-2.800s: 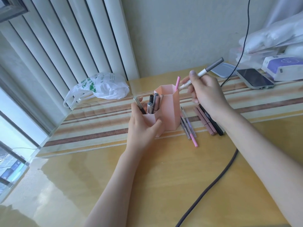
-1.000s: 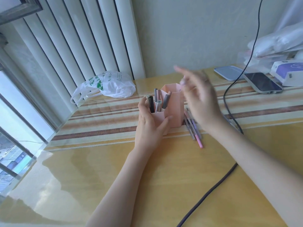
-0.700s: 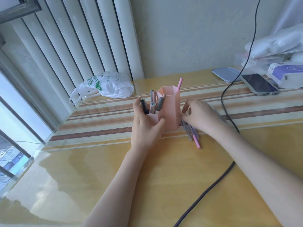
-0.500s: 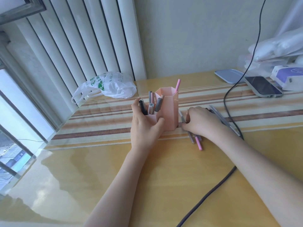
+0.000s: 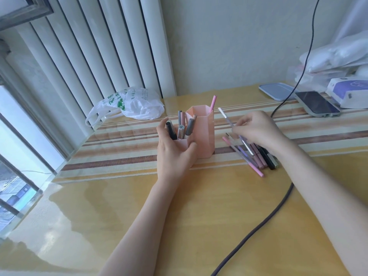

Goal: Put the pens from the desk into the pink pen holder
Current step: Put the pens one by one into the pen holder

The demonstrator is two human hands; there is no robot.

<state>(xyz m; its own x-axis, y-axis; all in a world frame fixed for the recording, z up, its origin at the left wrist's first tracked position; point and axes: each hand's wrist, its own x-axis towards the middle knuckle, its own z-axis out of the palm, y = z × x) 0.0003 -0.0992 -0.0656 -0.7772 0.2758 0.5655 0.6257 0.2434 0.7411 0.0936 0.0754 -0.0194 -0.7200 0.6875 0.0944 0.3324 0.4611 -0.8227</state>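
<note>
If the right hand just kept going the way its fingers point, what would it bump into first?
Probably the pink pen holder. The right hand points left, pinching a lilac pen whose tip leads toward the holder's upper right side. Depth is unclear, so it might pass behind.

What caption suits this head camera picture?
Left hand steadies the pink pen holder while the right hand lifts a pen from the desk.

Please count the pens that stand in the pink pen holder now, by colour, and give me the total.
Grey pens: 2
Black pen: 1
Silver pen: 1
Pink pen: 1
Total: 5 pens in the pen holder
</note>
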